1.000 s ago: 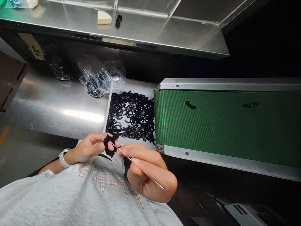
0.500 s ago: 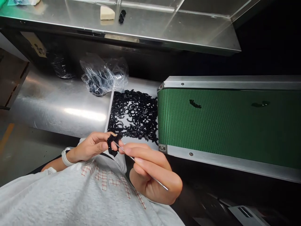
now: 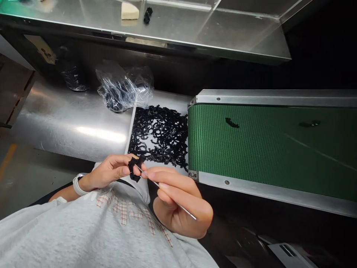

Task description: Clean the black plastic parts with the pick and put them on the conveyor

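Note:
Between the fingers and thumb of my left hand (image 3: 111, 172) is a small black plastic part (image 3: 135, 172) with an irregular, notched outline. My right hand (image 3: 181, 201) is closed around a thin metal rod (image 3: 178, 205), gripped much like a pen. The rod's far tip reaches the black part, and its other end sticks out past my right palm. Just beyond both hands lies a white tray (image 3: 129, 138) with a heap of small black curved pieces (image 3: 167, 130) spread over it.
To the right runs a green conveyor belt (image 3: 264, 156) with a dark piece (image 3: 232, 123) and another piece (image 3: 309, 123) on it. Clear plastic bags (image 3: 122, 87) stand behind the tray. A cream block (image 3: 129, 11) and a black part (image 3: 148, 15) rest on the metal shelf (image 3: 223, 37).
The rod and my right hand have shifted slightly up and left. My left hand still holds the black part in nearly the same place. The whole view has moved a little.

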Demonstrator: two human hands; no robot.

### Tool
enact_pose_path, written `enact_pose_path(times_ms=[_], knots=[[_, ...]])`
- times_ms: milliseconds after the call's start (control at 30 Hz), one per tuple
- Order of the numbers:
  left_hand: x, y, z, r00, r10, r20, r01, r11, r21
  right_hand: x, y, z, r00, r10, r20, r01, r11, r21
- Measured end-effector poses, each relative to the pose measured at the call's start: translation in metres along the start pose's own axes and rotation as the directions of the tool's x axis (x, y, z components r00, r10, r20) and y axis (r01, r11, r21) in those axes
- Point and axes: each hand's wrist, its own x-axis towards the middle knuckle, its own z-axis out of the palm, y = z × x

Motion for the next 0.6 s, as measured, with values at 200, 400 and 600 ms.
enact_pose_path(times_ms=[200, 400, 600], knots=[[-0.0014, -0.0014, -0.0017, 1.0, 0.012, 0.003, -0.012, 1.0, 0.006, 0.0043, 0.0014, -0.0089, 0.99, 0.018, 0.137, -0.018, 1.0, -0.003], [0.0002, -0.001, -0.0043, 0.999, 0.042, 0.025, -0.044, 0.996, 0.077, -0.0011, 0.0004, -0.0033, 0.998, 0.044, 0.049, -0.045, 0.999, 0.025], [0.0023, 0.0018, -0.0047, 0.996, 0.093, 0.01, -0.094, 0.981, 0.168, -0.0017, 0.0021, -0.0101, 0.994, 0.098, 0.047, -0.095, 0.993, -0.072]])
